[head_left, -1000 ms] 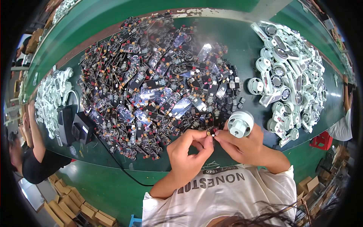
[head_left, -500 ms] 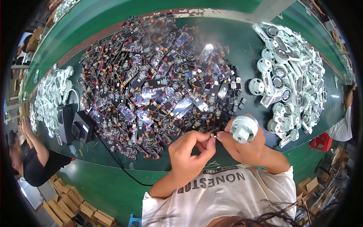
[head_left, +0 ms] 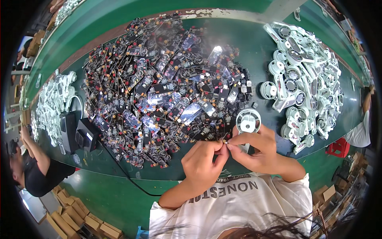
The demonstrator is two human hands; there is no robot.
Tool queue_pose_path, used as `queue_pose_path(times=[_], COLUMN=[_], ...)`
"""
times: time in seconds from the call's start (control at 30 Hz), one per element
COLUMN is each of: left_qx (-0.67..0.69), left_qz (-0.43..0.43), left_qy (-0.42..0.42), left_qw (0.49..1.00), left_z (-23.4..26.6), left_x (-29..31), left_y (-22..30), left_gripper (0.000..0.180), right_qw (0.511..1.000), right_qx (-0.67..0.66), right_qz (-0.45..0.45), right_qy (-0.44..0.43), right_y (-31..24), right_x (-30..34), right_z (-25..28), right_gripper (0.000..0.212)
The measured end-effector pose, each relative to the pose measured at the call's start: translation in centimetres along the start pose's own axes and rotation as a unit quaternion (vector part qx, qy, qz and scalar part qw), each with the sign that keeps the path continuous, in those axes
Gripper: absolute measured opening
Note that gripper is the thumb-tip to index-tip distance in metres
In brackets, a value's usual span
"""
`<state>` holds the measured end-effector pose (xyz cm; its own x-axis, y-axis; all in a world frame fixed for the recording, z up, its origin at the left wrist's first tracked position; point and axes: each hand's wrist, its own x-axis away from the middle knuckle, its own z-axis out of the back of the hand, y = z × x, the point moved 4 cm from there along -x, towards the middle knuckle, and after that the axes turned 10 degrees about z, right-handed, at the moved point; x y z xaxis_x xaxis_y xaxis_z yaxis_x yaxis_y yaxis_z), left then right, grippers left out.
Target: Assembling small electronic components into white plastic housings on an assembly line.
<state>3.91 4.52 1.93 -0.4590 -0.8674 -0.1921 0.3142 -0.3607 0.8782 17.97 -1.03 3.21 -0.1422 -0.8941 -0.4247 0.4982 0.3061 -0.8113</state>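
Note:
My left hand (head_left: 203, 160) is closed in a pinch, thumb and forefinger on a tiny yellow-and-white piece (head_left: 225, 142) too small to identify. My right hand (head_left: 256, 150) meets it there, its thumb and forefinger also pinched at that piece. Within the right hand sits a white handheld fan part (head_left: 248, 120), its round ringed head standing above the knuckles. The rest of its body is mostly hidden by the fingers. Just beyond both hands lies a broad heap of small black circuit boards (head_left: 167, 87) with red and orange components.
White fan parts (head_left: 296, 81) pile up at right, and more white parts (head_left: 55, 93) lie at far left. A black box-shaped device (head_left: 87, 133) trails a black cable (head_left: 127, 175) over the green table's near edge. Another person (head_left: 36, 167) sits at left; a red stool (head_left: 338, 148) stands at right.
My right hand has turned, tipping the fan head farther from me and slightly left, so its ringed face shows. Both hands' fingertips stay together at the tiny piece.

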Motion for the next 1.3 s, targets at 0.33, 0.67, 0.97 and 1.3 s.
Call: queue_pose_path(times=[0.33, 0.67, 0.97, 1.3], left_qx=[-0.026, 0.006, -0.036, -0.078], left_qz=[-0.045, -0.039, -0.066, -0.061], left_qy=[0.019, 0.026, 0.053, 0.007], left_qw=[0.998, 0.999, 0.996, 0.995], left_z=[-0.4, -0.8, -1.2, -0.8], left_x=[0.6, 0.8, 1.1, 1.0], left_y=[0.4, 0.1, 0.3, 0.5], left_gripper=[0.023, 0.024, 0.025, 0.021], right_qw=[1.000, 1.000, 0.998, 0.996], right_qx=[0.022, -0.007, -0.039, -0.057], right_qz=[-0.013, -0.030, -0.055, -0.062], right_qy=[-0.014, 0.002, 0.008, -0.006], right_y=[-0.3, -0.3, 0.2, 0.7], right_x=[0.0, 0.1, 0.5, 0.8], right_z=[0.3, 0.2, 0.1, -0.3], right_gripper=[0.013, 0.009, 0.007, 0.008])
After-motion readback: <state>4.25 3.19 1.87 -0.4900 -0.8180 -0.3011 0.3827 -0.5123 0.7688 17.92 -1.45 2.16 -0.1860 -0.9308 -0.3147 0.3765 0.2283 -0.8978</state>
